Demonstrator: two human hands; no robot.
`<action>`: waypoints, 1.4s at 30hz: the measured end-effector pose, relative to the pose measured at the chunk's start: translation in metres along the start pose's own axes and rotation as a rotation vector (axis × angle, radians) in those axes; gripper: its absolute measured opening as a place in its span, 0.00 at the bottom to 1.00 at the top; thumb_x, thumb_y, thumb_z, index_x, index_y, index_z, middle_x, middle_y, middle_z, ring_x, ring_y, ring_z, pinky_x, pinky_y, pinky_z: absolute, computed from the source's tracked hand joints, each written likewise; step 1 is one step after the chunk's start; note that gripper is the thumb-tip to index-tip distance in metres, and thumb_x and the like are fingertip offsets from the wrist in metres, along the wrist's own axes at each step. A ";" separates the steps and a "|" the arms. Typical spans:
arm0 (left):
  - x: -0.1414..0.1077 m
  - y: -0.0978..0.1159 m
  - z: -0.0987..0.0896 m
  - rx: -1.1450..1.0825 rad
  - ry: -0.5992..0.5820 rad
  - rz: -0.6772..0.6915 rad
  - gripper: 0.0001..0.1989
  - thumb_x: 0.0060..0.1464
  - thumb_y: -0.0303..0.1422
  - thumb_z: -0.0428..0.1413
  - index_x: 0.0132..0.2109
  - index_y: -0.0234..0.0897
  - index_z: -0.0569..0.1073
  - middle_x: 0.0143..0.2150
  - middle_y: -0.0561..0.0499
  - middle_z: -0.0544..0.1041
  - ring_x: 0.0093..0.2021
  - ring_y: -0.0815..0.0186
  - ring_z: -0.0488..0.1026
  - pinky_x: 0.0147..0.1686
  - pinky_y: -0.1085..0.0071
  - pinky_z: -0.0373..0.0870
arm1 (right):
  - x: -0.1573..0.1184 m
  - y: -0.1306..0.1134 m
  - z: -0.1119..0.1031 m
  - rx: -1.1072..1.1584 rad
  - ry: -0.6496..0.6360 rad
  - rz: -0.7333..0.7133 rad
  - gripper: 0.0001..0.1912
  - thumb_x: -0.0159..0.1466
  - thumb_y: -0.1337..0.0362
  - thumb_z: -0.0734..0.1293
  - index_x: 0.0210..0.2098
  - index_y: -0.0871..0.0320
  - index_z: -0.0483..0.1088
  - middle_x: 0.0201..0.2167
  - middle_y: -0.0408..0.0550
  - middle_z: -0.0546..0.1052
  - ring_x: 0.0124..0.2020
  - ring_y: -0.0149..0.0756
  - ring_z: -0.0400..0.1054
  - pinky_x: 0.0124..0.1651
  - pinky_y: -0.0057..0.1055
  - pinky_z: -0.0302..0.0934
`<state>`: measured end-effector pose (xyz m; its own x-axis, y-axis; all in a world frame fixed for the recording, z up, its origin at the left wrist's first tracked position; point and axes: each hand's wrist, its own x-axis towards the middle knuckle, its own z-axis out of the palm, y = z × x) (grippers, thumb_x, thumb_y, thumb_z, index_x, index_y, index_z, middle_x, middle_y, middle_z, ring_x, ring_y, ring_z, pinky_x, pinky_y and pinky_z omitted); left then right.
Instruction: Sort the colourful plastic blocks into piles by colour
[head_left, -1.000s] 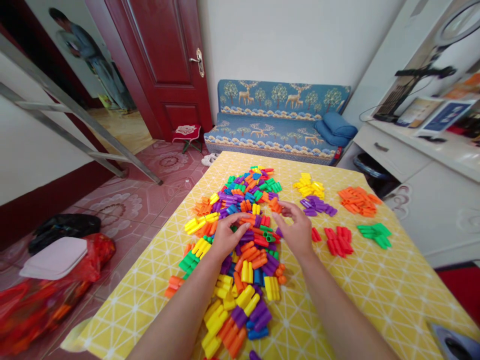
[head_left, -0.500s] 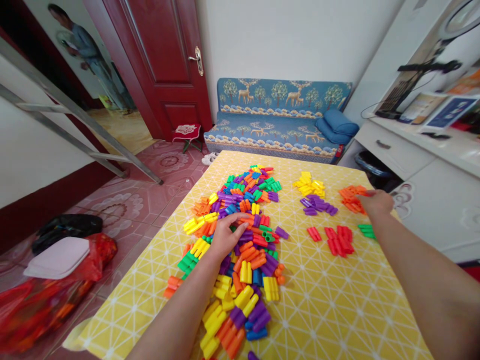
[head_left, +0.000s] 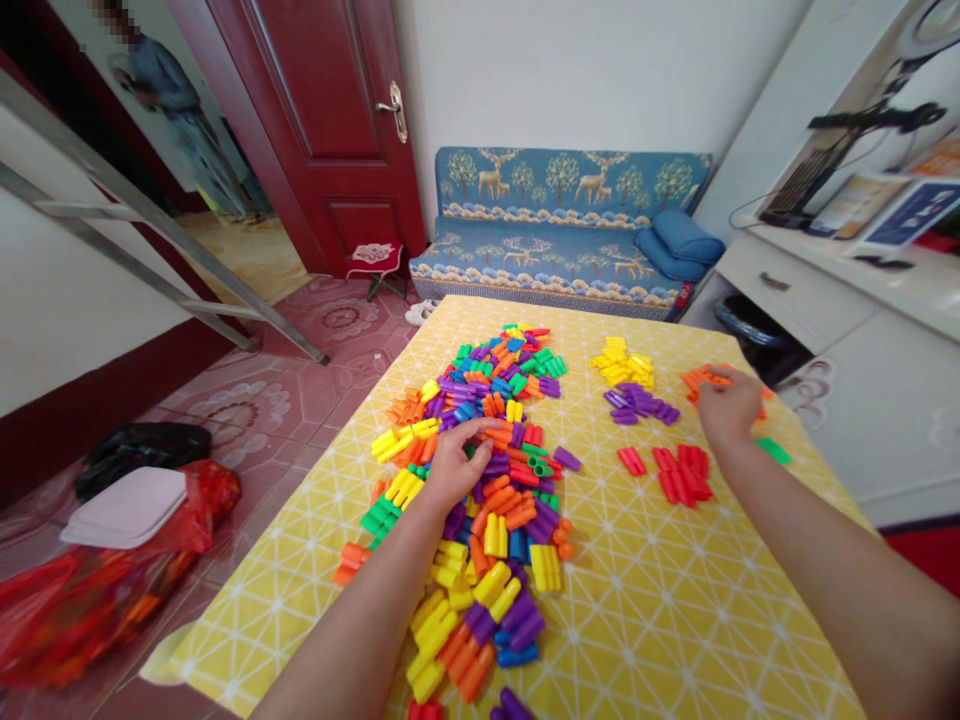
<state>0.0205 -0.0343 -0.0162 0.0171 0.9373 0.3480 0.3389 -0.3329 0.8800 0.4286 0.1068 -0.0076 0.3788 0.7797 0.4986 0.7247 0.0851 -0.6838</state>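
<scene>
My left hand rests on the long mixed pile of bullet-shaped plastic blocks. Its index finger reaches over an orange block and the thumb stands apart from it. On the right side of the table, my right hand is down at the orange blocks, fingers curled among them; the fingertips are partly hidden. Close by lie yellow blocks, purple blocks and red blocks in separate groups. A green block shows beside my right wrist.
A yellow patterned cloth covers the table. Behind it stands a blue sofa, with a red stool by the door. White drawers line the right. Bags and a ladder are at left. A person stands beyond the doorway.
My right hand has shifted left over the orange blocks, with some orange now showing on its right side. My left hand stays at the same spot on the pile.
</scene>
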 end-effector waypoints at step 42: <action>0.000 0.009 -0.001 -0.048 -0.076 0.028 0.17 0.56 0.37 0.57 0.52 0.35 0.73 0.34 0.50 0.81 0.34 0.65 0.77 0.39 0.70 0.73 | -0.094 -0.090 0.023 0.321 -0.256 0.024 0.23 0.53 0.52 0.70 0.43 0.61 0.73 0.36 0.51 0.78 0.33 0.38 0.70 0.37 0.36 0.66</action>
<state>0.0228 -0.0374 -0.0077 0.0981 0.9319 0.3491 0.2918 -0.3623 0.8852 0.3144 0.0399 -0.0057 0.2090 0.9094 0.3596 0.4860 0.2225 -0.8451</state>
